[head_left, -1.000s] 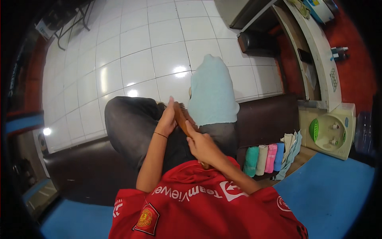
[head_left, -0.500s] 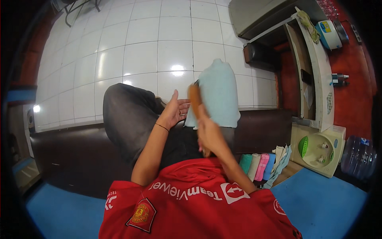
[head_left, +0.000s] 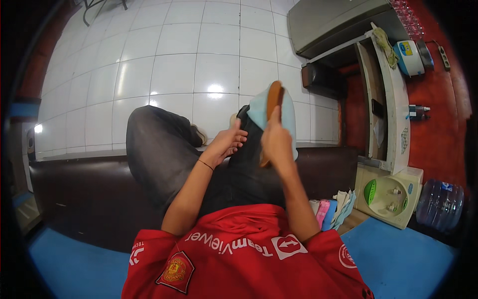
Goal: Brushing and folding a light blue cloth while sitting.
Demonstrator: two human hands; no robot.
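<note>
My right hand (head_left: pixel 277 142) is closed around a long brown brush (head_left: pixel 274 97), dark along one side and blurred by motion. Its narrow end shows below my fist. Under the brush, a light blue cloth (head_left: pixel 258 113) is draped over my right knee, partly hidden by the brush and my hand. To the left, my left hand (head_left: pixel 226 143) hovers over the gap between my legs with its thumb up and fingers loosely bent. Nothing is in it, and it does not touch the cloth.
I sit on a dark brown bench (head_left: pixel 84 199). Several folded cloths (head_left: pixel 331 212) stand in a row by my right elbow. Further right are a cream water dispenser (head_left: pixel 388 197), a large clear water bottle (head_left: pixel 440 204) and a white open-fronted cabinet (head_left: pixel 398 124). White tiles (head_left: pixel 174 70) cover the floor ahead.
My right hand and the brush have swung right and forward. The cloth has shifted right, baring more of my right thigh. My left hand has moved slightly right, its fingers more bent.
</note>
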